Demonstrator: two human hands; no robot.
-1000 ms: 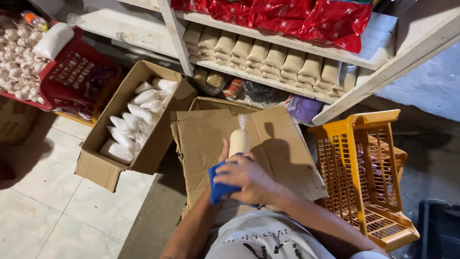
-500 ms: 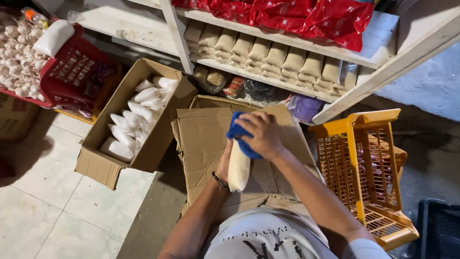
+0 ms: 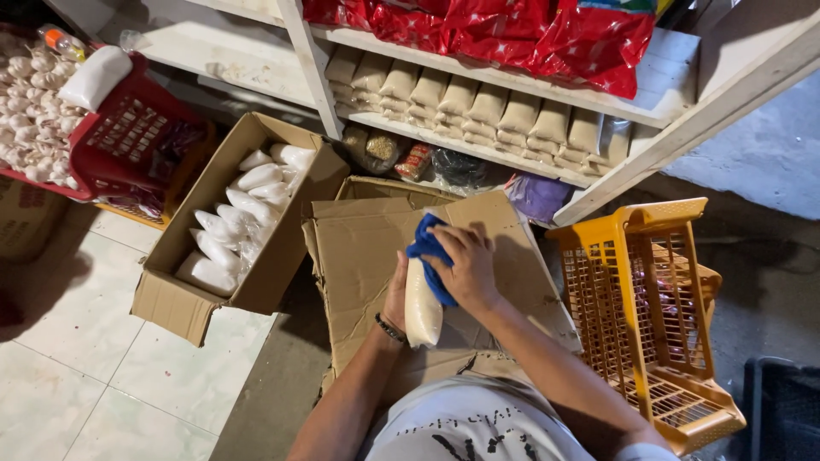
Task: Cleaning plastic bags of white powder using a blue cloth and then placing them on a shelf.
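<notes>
I look down on a pale tiled floor (image 3: 94, 341) under white shelves (image 3: 478, 94) stacked with tan packets. A flattened cardboard sheet (image 3: 359, 248) lies below my arms, hemmed between an open cardboard box (image 3: 171, 299) of white pouches and an orange slatted plastic crate (image 3: 649, 316); little free floor remains. My left hand (image 3: 398, 294) is wrapped round a soft white bag (image 3: 422, 312) held upright over the sheet. My right hand (image 3: 465, 269) presses a crumpled blue cloth (image 3: 427, 248) onto the bag's top.
</notes>
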